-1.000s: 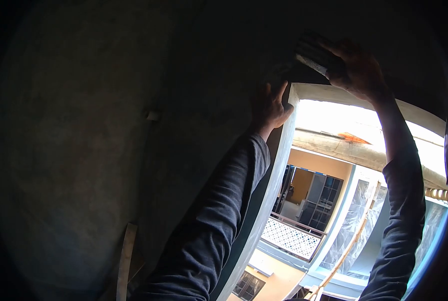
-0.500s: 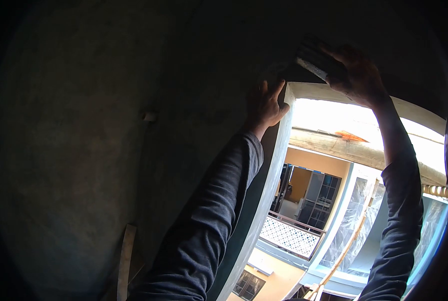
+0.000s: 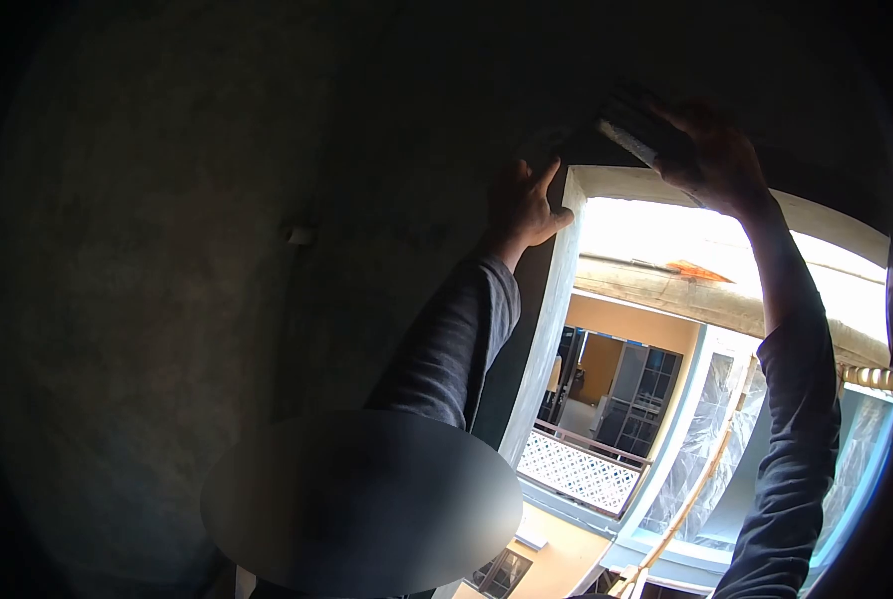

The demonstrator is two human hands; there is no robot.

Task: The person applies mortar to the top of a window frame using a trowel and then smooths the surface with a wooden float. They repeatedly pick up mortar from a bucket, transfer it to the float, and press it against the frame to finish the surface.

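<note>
High at the upper left corner of a window opening (image 3: 551,299), my left hand (image 3: 528,208) rests against the side edge, its thumb and index finger spread apart. My right hand (image 3: 721,165) is raised to the top edge of the opening, fingers wrapped round a dark, flat rectangular block (image 3: 631,143). The block has a pale, rough long edge and lies tilted close to the shadowed wall above the opening. Its exact kind does not show in the dim light. Both arms reach up in dark sleeves.
Dark plastered wall (image 3: 137,250) fills the left side, with a small pale stub (image 3: 297,235) sticking out. A blurred oval (image 3: 361,504) covers the lower middle. Outside stand a building with a lattice balcony (image 3: 578,469), a thin pole (image 3: 701,479) and plastic-covered windows.
The block and my right hand have shifted slightly down and right. My left hand stays near the corner. A blurred oval now hides the lower part of my left arm.
</note>
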